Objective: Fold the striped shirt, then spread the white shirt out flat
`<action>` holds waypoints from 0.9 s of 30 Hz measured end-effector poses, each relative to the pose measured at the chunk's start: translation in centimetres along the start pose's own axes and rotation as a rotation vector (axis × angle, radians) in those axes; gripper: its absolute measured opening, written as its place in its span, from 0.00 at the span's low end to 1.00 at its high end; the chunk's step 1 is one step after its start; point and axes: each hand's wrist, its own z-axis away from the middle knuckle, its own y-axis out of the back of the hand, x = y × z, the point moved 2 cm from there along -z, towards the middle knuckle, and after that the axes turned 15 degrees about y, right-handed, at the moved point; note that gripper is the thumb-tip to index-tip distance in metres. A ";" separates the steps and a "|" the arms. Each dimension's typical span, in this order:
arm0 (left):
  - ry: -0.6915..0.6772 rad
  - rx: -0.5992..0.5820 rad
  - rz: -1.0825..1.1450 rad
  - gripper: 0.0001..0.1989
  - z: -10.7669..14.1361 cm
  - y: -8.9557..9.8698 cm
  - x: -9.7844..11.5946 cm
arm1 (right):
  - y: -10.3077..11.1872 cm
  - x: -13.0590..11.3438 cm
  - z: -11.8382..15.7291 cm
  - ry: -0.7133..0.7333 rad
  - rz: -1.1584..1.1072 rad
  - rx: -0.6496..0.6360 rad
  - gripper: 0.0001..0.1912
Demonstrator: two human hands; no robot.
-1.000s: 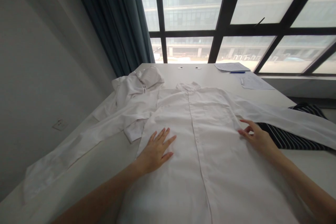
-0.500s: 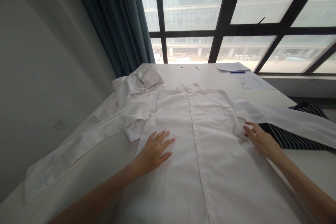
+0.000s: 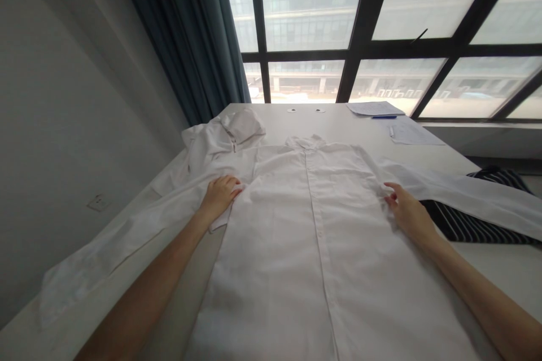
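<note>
A white button-up shirt (image 3: 279, 248) lies front side up, its collar at the far end and its sleeves spread out to both sides. My left hand (image 3: 221, 197) is at the shirt's left edge below the armpit, fingers curled and thumb drawn in on the cloth. On the opposite edge, at about the same height, my right hand (image 3: 409, 211) has its fingers and thumb bent around the fabric near the right armpit. The cloth under the fingers is partly hidden by both hands.
The shirt lies on a white table (image 3: 275, 118). A white hooded garment (image 3: 212, 141) is at the back left, partly under the left sleeve. Black striped cloth (image 3: 466, 223) is under the right sleeve. Papers (image 3: 375, 108) and a blue pen (image 3: 384, 117) lie at the back right.
My left hand has moved from lying spread on the shirt front up and left to its side edge, and its fingers have closed. My right hand has shifted slightly up and left.
</note>
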 end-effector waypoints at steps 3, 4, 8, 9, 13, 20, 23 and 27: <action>0.012 0.021 -0.017 0.11 0.0 0.0 -1.1 | 0.5 -0.9 1.0 0.056 0.234 -0.073 0.23; 0.022 0.031 -0.024 0.11 -0.1 0.1 -1.4 | 0.6 -1.2 1.3 0.060 0.287 -0.098 0.23; 0.044 0.066 -0.047 0.10 -0.4 0.9 -1.8 | 1.1 -1.5 1.6 0.085 0.363 -0.132 0.23; 0.047 0.077 -0.053 0.10 -0.4 1.1 -1.7 | 1.2 -1.5 1.5 0.123 0.350 -0.122 0.23; 0.046 0.133 -0.059 0.12 0.1 1.7 0.4 | 1.0 -2.0 0.5 0.334 0.259 -0.078 0.19; -0.151 0.018 0.053 0.17 2.5 -0.5 7.8 | -3.1 -5.9 -0.8 0.452 0.069 -0.179 0.22; -0.200 -0.032 0.041 0.21 3.8 -1.9 9.6 | -4.3 -7.0 -0.5 0.397 0.034 -0.254 0.26; -0.216 -0.065 0.029 0.26 4.2 -3.1 9.1 | -4.1 -7.0 -0.2 0.410 -0.015 -0.286 0.27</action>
